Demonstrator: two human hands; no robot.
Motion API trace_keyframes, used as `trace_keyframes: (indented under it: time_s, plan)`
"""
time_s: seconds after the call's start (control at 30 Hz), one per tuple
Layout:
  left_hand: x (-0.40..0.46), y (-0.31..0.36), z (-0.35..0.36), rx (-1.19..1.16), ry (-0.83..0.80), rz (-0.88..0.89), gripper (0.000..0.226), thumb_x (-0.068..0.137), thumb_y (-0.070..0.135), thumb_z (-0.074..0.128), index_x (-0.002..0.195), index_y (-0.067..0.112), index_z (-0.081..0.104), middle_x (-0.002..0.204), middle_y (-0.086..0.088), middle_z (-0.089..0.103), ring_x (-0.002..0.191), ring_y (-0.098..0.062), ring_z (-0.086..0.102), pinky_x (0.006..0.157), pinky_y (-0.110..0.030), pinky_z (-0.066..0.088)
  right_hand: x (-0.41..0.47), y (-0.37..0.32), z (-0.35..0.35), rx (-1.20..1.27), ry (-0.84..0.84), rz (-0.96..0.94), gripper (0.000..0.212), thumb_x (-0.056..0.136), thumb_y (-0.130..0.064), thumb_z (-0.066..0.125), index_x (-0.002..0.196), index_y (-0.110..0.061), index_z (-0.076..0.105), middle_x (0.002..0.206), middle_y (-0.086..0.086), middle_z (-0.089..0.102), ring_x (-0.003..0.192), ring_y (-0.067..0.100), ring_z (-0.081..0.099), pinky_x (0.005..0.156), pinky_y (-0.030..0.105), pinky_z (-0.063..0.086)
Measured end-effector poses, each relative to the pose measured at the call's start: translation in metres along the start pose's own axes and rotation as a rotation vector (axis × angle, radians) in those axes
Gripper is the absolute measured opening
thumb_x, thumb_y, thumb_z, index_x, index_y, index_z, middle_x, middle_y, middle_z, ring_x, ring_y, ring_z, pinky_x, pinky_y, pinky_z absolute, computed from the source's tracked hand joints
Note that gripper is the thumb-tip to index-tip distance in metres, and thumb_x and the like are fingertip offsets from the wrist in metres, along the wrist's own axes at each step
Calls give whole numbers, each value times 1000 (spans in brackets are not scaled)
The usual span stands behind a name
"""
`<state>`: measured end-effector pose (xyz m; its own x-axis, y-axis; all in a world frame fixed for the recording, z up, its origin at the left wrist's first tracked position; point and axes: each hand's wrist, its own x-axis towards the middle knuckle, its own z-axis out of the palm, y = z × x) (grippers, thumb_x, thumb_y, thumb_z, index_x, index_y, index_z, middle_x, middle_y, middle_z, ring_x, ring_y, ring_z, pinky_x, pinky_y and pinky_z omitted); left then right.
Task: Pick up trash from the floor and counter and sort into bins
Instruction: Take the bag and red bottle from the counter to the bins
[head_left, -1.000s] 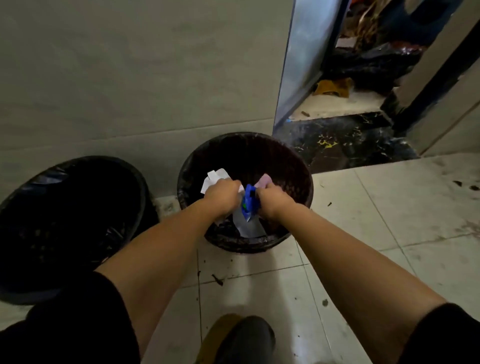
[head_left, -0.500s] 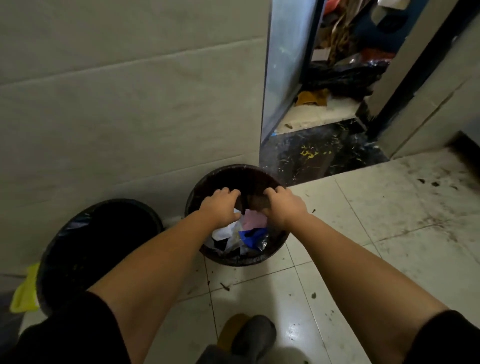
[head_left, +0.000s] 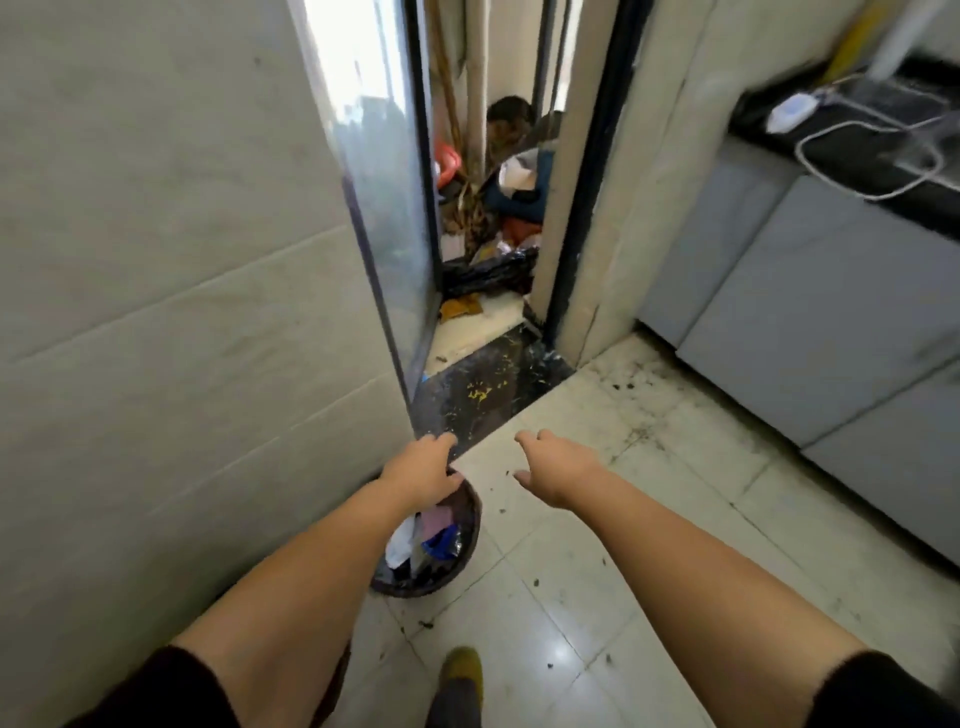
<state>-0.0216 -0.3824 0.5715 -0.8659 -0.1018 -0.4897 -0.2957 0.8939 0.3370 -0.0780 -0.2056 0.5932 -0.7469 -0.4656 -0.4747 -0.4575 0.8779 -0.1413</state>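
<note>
Hands are both empty: the left hand hangs loosely curled over the far rim of the round dark wicker bin, and the right hand is spread, fingers released, above the pale tiled floor. Crumpled white, pink and blue trash lies inside the bin, at seven o'clock from the left hand. By my judgement this load is binned and the search for more begins. Small dark scraps dot the floor at one o'clock, near the grey cabinet; reaching them calls for stepping forward and stooping.
</note>
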Motion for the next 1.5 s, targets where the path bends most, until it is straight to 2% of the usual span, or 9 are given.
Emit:
trace_keyframes:
  time_s: [0.17, 0.27, 0.37, 0.53, 0.83, 1.0, 1.17, 1.33, 1.5]
  plan:
    - [-24, 88, -41, 122, -61, 193, 55, 89, 35, 56, 138, 17, 38, 135, -13, 51, 121, -31, 53, 102, -46, 47, -89, 44, -44, 128, 40, 208, 51, 96, -36, 43, 142, -17, 31, 142, 14, 43, 125, 35, 48, 99, 45, 43]
    - [-43, 145, -44, 167, -88, 316, 53, 91, 33, 55, 139, 18, 38, 136, -10, 52, 116, -27, 58, 99, -41, 51, -146, 70, -43, 228, 81, 360, 49, 97, -35, 41, 142, -17, 29, 143, 13, 42, 125, 35, 48, 98, 45, 43]
    - [-73, 198, -28, 228, -137, 431, 55, 92, 31, 54, 142, 16, 37, 140, -12, 50, 122, -28, 55, 103, -40, 47, -211, 92, -25, 288, 94, 517, 48, 97, -35, 40, 140, -17, 30, 141, 14, 42, 123, 35, 49, 95, 45, 44]
    - [-146, 270, 35, 310, -200, 615, 56, 92, 31, 56, 143, 15, 37, 144, -12, 48, 128, -28, 50, 108, -38, 42, -335, 113, 28, 423, 160, 745, 47, 97, -33, 40, 140, -14, 33, 142, 14, 42, 124, 35, 49, 100, 45, 43]
    - [-331, 379, 183, 582, -377, 991, 54, 92, 35, 54, 140, 16, 40, 143, -10, 49, 128, -26, 51, 106, -35, 42, -597, 108, 147, 580, 215, 1165, 42, 97, -30, 41, 132, -7, 38, 136, 21, 46, 122, 39, 50, 98, 46, 43]
    - [-428, 446, 242, 673, -423, 1223, 53, 92, 32, 55, 139, 14, 41, 141, -12, 51, 128, -27, 51, 106, -35, 42, -717, 104, 185, 645, 274, 1360, 44, 98, -31, 39, 137, -12, 34, 136, 15, 44, 115, 38, 53, 90, 46, 45]
    - [-481, 509, 278, 710, -418, 1415, 49, 91, 31, 56, 135, 12, 44, 136, -15, 54, 124, -31, 54, 103, -38, 43, -790, 121, 202, 639, 327, 1532, 47, 98, -36, 39, 138, -13, 33, 134, 15, 46, 117, 37, 53, 89, 45, 46]
    - [-485, 583, 302, 739, -371, 1524, 52, 90, 34, 56, 135, 13, 42, 132, -15, 51, 120, -32, 54, 101, -44, 47, -831, 173, 195, 594, 372, 1646, 48, 98, -36, 39, 140, -14, 32, 134, 14, 46, 115, 36, 54, 85, 44, 47]
    - [-459, 676, 328, 792, -363, 1582, 54, 91, 33, 55, 139, 14, 38, 132, -13, 50, 118, -31, 54, 98, -44, 49, -866, 248, 183, 498, 438, 1813, 41, 97, -34, 40, 132, -12, 41, 135, 14, 47, 119, 36, 51, 94, 47, 44]
